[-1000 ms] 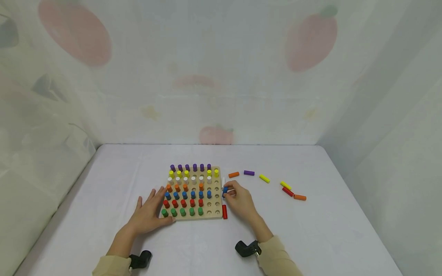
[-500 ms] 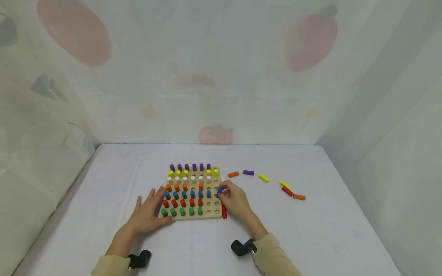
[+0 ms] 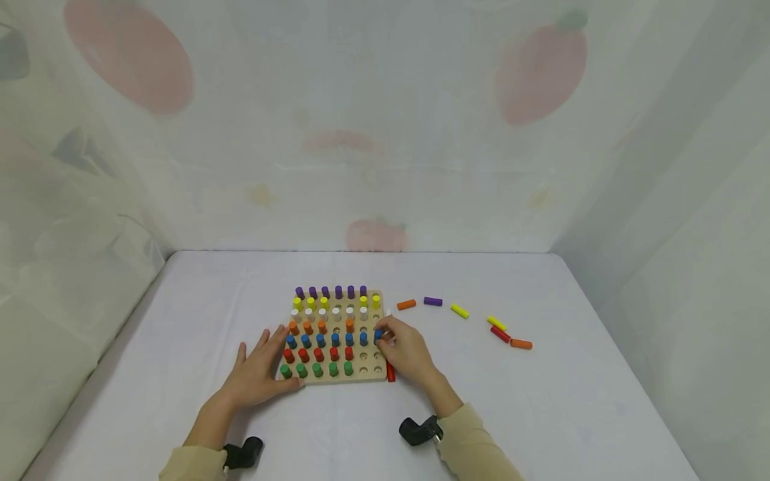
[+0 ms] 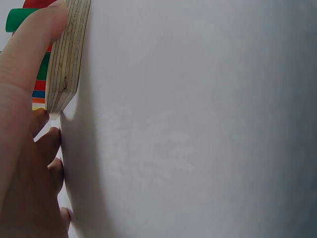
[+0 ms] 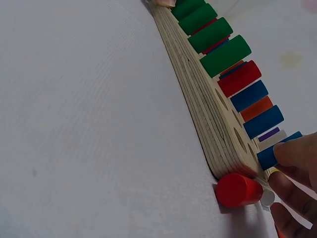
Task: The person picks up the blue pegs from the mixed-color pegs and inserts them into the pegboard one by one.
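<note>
A wooden pegboard (image 3: 369, 376) carries rows of upright coloured pegs: purple, yellow, white, orange, blue, red and green from back to front. My right hand (image 3: 409, 351) pinches a blue peg (image 5: 268, 157) between thumb and fingers. That peg stands upright at the right end of the blue row, over the hole there. My left hand (image 3: 255, 374) lies spread at the board's front left corner. Its thumb (image 4: 37, 37) touches the front edge, while the other fingers reach along the left side.
A red peg (image 5: 233, 190) and a white peg (image 5: 267, 198) lie against the board's right side. Farther right on the white table (image 3: 577, 401) are orange (image 3: 406, 304), purple (image 3: 433, 301) and yellow (image 3: 460, 310) pegs, then another yellow, red and orange group (image 3: 500, 333).
My right hand has moved left with the blue peg, from beside the board to the right end of the blue row. My left hand has stayed in place.
</note>
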`<state>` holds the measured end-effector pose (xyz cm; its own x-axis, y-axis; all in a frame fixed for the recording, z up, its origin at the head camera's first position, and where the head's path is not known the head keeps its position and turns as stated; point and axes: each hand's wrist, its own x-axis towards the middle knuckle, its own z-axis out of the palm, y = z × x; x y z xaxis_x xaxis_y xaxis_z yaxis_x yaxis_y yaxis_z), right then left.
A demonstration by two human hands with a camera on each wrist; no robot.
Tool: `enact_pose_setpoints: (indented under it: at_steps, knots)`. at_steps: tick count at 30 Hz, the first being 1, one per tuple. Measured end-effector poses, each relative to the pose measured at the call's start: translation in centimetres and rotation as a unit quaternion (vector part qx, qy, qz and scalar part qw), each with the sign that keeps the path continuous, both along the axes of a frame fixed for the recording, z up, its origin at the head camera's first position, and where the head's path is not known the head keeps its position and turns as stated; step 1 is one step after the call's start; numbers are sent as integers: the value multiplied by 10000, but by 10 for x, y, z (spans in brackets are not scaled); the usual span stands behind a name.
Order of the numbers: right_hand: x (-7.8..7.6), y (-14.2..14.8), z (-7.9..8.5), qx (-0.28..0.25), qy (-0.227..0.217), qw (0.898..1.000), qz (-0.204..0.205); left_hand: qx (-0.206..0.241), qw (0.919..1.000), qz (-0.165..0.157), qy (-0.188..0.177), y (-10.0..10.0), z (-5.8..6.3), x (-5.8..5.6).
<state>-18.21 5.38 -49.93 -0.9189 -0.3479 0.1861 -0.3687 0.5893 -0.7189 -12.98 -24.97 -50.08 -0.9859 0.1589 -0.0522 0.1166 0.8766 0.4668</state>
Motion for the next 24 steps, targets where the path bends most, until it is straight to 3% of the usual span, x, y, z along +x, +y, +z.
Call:
enact_pose_setpoints:
  at_steps: [24]
  knots:
    - [1, -1, -1, 463, 83, 9989, 72, 6, 10000, -3, -30, 1, 3, 1]
